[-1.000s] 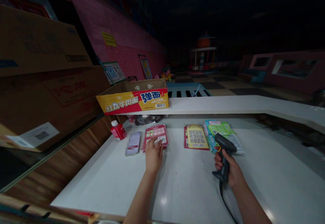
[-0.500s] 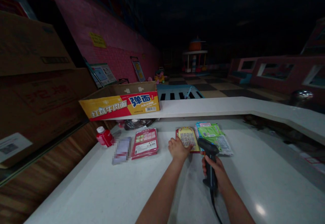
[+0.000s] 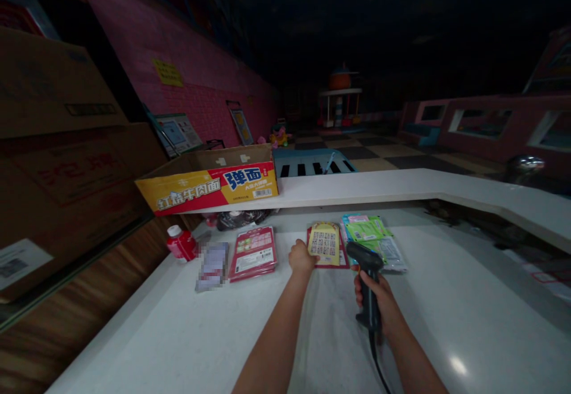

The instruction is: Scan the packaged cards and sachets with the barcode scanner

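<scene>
My left hand [image 3: 301, 258] is closed on the near left corner of a yellow and red packet [image 3: 325, 244], whose top sheet is lifted a little off the white counter [image 3: 214, 328]. My right hand [image 3: 379, 305] grips a black barcode scanner [image 3: 366, 276] by its handle, its head held just right of that packet. A green and blue packet [image 3: 372, 239] lies right behind the scanner head. A red packet [image 3: 254, 252] lies to the left of my left hand.
A blurred flat item [image 3: 213, 265] and a small red bottle with a white cap [image 3: 181, 243] sit at the counter's left. A yellow and red cardboard tray [image 3: 209, 181] stands on the raised ledge [image 3: 401, 187]. Large cardboard boxes [image 3: 57, 144] fill the left side.
My left hand left the red packet, moved right to the yellow and red packet, and has now taken its corner and raised it. The scanner shifted slightly left with my right hand.
</scene>
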A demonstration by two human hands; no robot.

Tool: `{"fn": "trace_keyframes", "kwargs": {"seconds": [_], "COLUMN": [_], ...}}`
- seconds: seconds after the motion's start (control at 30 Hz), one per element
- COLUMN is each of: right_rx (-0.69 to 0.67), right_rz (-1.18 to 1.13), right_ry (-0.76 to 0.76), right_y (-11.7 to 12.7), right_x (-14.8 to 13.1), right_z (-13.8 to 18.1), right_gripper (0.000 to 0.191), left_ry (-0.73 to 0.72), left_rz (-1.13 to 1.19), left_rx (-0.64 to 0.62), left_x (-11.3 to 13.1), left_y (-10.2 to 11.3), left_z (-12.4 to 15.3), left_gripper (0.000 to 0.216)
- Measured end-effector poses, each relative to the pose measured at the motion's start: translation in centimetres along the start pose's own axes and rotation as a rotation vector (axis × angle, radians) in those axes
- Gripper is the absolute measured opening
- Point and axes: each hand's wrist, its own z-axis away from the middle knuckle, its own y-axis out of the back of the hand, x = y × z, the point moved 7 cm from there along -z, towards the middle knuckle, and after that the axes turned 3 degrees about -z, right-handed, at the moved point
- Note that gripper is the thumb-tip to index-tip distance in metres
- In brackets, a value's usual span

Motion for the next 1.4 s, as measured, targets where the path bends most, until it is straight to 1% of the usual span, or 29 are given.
{"fn": "trace_keyframes", "kwargs": {"seconds": [0.07, 0.13, 0.3, 0.43, 0.5, 0.57, 0.67, 0.83, 0.93, 1.0, 1.1, 1.2, 1.3, 1.4], "right_rx": [-0.001, 0.000, -0.002, -0.006, -0.013, -0.016, -0.028, -0.039, -0.013, -0.007, -0.027, -0.043, -0.056, -0.060], "right_rz": [-0.006, -0.011, -0.025, -0.026, -0.034, -0.043, -0.043, -0.030, -0.042, -0.051, -0.056, -0.063, -0.065, -0.046], "right_ry": [0.005, 0.008, 0.002, 0.003, -0.006, -0.008, -0.020, -0.034, -0.028, -0.017, -0.012, -0.020, -0.026, -0.041], "right_y": [0.1, 0.1, 0.2, 0.2, 0.1, 0.1, 0.0, 0.1, 0.1, 0.1, -0.1, -0.2, -0.3, -0.6], "right_x": [0.0, 0.0, 0.0, 0.1, 0.1, 0.2, 0.1, 0.0, -0.1, -0.1, -0.2, -0.2, -0.3, -0.2], "right_z": [-0.1, -0.1, -0.3, -0.2, -0.2, -0.2, -0.2, -0.1, 0.0, 0.1, 0.2, 0.2, 0.4, 0.8], "right_gripper": [0.044, 0.044, 0.046, 0.044, 0.044, 0.044, 0.043, 0.040, 0.039, 0.040, 0.041, 0.041, 0.041, 0.042], "left_ry": [-0.015, -0.012, 0.023, 0.071, 0.087, 0.112, 0.155, 0.170, 0.146, 0.087, -0.053, -0.180, -0.253, -0.280], "left_rz": [0.025, 0.034, 0.074, 0.152, 0.228, 0.355, 0.569, 0.797, 1.036, 1.214, 1.340, 1.382, 1.409, 1.418], "left_rx": [-0.014, -0.010, -0.007, -0.022, -0.016, -0.029, -0.110, -0.285, -0.413, -0.444, -0.383, -0.257, -0.091, 0.052], "left_x": [-0.1, -0.3, -0.6, -1.7, -2.4, -3.1, -3.5, -2.6, -2.3, -2.6, -3.5, -4.0, -3.7, -3.2], "left_y": [0.1, 0.2, 0.4, 0.8, 1.0, 0.8, -0.2, -1.5, -2.0, -1.9, -1.4, -0.9, -0.4, -0.4], "left_z": [-0.4, -0.6, -0.9, -1.2, -1.3, -1.4, -1.4, -0.5, 0.8, 1.6, 2.6, 2.8, 1.8, 0.3], "left_gripper": [0.032, 0.019, 0.019, 0.017, 0.015, 0.012, 0.015, 0.030, 0.037, 0.042, 0.045, 0.047, 0.048, 0.051]}}
